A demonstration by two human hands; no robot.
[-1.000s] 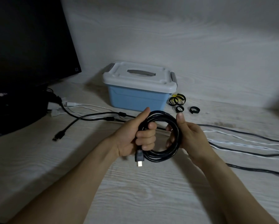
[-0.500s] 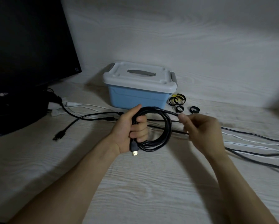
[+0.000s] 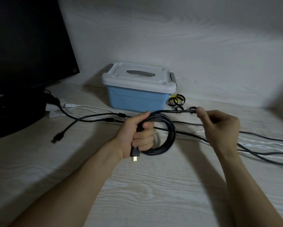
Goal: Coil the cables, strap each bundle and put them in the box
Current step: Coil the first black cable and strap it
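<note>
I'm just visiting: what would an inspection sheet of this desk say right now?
Surface: pale wood-grain desk.
Job's things: black coil; blue box with its lid on; loose straps beside the box.
Clutter: nothing seen.
Grippers: left hand grips the coil; right hand pinches the cable's free length.
Cables: black and white cables trail right; a black plug lies to the left.
Surroundings: dark monitor, pale wall.

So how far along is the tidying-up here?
Early on. The left hand grips a part-wound black cable while the right hand pinches its loose run. No bundle is strapped; straps lie unused, other cables sprawl, and the box is lidded.
</note>
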